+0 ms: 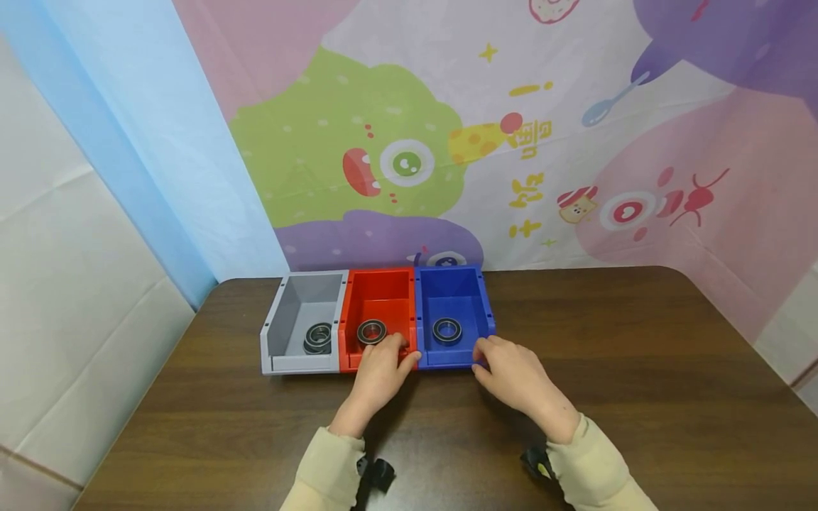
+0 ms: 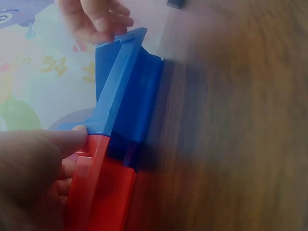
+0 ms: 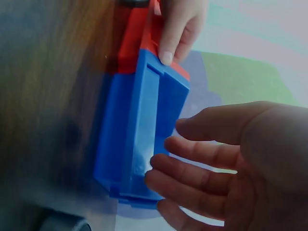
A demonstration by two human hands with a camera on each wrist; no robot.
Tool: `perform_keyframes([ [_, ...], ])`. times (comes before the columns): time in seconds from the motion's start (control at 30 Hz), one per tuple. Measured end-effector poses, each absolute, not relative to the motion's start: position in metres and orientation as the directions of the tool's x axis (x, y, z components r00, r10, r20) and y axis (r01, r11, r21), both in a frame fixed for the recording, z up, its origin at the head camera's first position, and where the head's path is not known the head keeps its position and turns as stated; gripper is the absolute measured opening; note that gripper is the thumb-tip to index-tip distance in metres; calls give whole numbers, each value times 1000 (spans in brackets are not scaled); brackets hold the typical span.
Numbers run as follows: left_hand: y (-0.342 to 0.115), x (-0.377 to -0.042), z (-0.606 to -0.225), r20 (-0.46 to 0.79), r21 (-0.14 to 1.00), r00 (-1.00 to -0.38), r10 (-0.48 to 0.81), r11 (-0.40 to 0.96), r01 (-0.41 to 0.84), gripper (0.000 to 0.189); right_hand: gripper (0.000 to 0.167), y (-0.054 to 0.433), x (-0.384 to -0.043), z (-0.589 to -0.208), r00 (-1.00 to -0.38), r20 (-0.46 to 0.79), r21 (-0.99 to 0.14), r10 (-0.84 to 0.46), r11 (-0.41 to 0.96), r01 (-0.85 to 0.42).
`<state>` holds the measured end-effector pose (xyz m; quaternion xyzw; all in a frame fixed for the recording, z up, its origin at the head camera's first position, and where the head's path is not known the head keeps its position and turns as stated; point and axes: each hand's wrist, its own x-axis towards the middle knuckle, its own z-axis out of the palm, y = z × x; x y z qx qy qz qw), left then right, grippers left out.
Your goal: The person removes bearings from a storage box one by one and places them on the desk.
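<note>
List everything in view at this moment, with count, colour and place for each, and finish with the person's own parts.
Grey bin: one, grey, left end of the row
Red bin: one, red, middle
Blue bin: one, blue, right end
Rings in the grey bin: at least two, dark, overlapping
Ring in the red bin: one, dark, beside the left hand
Ring in the blue bin: one, dark, lying alone
Table: one, brown, under the bins
Cartoon sheet: one, multicoloured, behind the table
Wrist devices: two, black, one by each cuff
Sleeves: two, cream
Hands: two, left at red bin's front, right hand at blue bin's front right corner
</note>
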<state>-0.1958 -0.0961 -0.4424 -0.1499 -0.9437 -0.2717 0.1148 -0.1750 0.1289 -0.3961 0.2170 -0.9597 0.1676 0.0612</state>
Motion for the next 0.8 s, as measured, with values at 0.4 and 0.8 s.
perform_keyframes([
  [0.4, -96, -196, -443, 314, 468, -923, 223, 809, 354, 20, 11, 107, -170, -407, -831, 361, -319, -424, 781, -537],
  [0.8, -97, -196, -443, 310, 469, -924, 225, 809, 354, 20, 15, 88, -176, -412, -804, 400, -331, -441, 748, -575],
])
